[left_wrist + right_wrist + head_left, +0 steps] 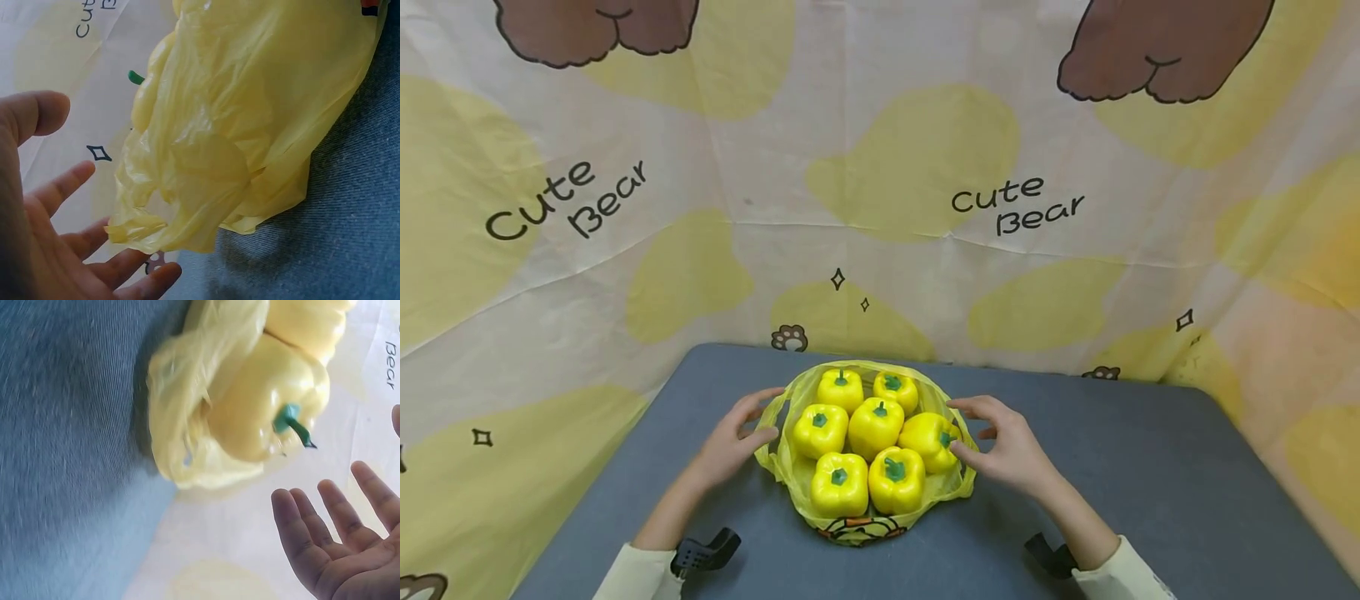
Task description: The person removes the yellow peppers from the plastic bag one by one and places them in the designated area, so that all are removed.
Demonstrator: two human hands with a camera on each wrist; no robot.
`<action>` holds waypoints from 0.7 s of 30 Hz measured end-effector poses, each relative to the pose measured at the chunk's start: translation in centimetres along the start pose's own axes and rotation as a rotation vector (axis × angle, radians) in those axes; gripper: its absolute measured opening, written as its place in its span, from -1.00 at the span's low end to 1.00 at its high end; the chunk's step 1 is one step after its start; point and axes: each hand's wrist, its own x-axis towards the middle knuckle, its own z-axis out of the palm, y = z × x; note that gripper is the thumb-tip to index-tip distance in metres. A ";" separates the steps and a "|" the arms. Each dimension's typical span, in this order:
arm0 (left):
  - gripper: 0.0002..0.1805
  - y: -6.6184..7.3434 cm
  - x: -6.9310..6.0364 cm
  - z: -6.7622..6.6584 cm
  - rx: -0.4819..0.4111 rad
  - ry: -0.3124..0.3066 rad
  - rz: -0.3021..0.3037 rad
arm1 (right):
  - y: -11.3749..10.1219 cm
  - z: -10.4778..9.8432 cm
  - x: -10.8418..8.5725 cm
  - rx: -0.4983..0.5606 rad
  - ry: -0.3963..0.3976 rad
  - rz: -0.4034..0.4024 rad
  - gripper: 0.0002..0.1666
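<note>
Several yellow bell peppers (876, 428) with green stems sit together in an open yellow plastic bag (805, 498) on the table. At the bag's left side is my left hand (735, 442), fingers spread and relaxed; in the left wrist view its fingers (50, 187) are apart or lightly near a bag handle (187, 231). My right hand (1006, 446) hovers by the right side, thumb near the rightmost pepper (927, 440). The right wrist view shows that pepper (262, 400) inside the bag's edge (169, 412), with the right hand (350, 550) loosely extended and holding nothing.
A blue-grey cloth-covered table (1120, 475) lies under the bag. Behind it hangs a patterned curtain (880, 183) with bear prints and lettering. Black wrist-worn devices (706, 552) sit at both wrists.
</note>
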 end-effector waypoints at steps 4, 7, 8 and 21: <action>-0.43 -0.2 0.0 0.4 -0.003 -0.017 0.001 | 0.1 1.1 0.2 0.005 -0.026 0.005 -0.39; -0.40 -0.2 0.1 0.6 -0.016 -0.028 -0.017 | 0.3 1.7 0.4 -0.016 -0.043 0.025 -0.38; -0.39 -0.3 0.1 0.6 -0.017 -0.030 -0.018 | 0.4 1.8 0.5 -0.029 -0.044 0.031 -0.37; -0.31 -0.7 0.3 1.2 0.005 -0.036 -0.056 | 0.8 3.1 0.6 -0.117 -0.066 0.100 -0.26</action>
